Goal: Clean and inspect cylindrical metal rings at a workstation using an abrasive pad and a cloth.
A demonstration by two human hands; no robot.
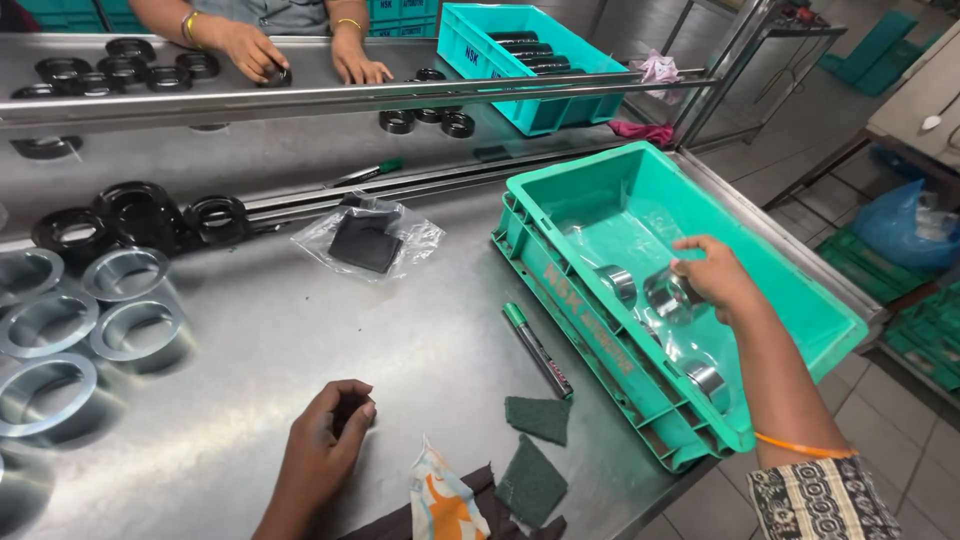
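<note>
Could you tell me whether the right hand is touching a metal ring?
Touching: the head view shows the right hand gripping a metal ring over the green crate.
</note>
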